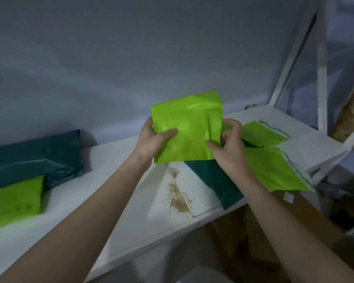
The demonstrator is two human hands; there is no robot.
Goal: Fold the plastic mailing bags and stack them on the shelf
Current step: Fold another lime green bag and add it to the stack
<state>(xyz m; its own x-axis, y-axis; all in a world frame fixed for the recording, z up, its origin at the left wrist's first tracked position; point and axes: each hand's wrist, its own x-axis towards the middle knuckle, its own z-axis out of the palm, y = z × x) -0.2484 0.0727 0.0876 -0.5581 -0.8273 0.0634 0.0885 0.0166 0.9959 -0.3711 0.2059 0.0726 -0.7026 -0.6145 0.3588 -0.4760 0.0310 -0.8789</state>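
- We see the left hand (151,139) gripping the left edge of a bright green mailing bag (187,127), thumb lying flat across the front face and the fingers hidden behind it.
- The right hand (228,148) pinches the bag's right edge low down, thumb on the front and curled fingers wrapped round the side; this grip bunches the plastic there into creases.
- The bag is held upright in the air between both hands, just above the white shelf (114,160), already doubled over so that a fold runs along its top.
- We judge the bag very light, thin and limp: the film is glossy and probably slippery, holds a crease only weakly, and will spring open unless pressed flat.
- The best hold, as we judge it, is at two opposite edges or corners, keeping the film taut, then flattening it against the shelf.
- Under and to the right of the hands lie unfolded bags: two more green ones (274,170) with pale sealing strips, overlapping a dark teal one (217,180).
- Far left on the shelf sits a folded green bag (14,201), resting against folded dark teal bags (35,156).
- The shelf shows brown staining (177,197) near its front edge.
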